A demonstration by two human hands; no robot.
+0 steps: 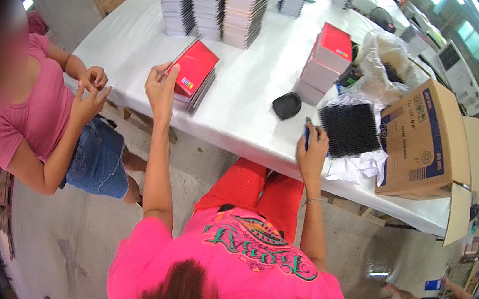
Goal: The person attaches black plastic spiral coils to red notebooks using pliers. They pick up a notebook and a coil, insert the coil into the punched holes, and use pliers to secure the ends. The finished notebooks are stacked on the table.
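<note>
My left hand pinches the left edge of a red-covered notebook, the top one of a small stack at the table's front edge. That notebook sits slightly askew on the ones below. My right hand rests on the table edge, its fingers closed round a slim blue-handled tool with a dark tip; the fingers hide most of it. Right beside that hand lies a dense batch of black binding coils. A small black dish-like object sits just beyond the tool.
Tall stacks of spiral notebooks stand at the back left, and a red-topped stack right of centre. An open cardboard box and clear plastic bags occupy the right. A person in pink stands at my left, hands near the table.
</note>
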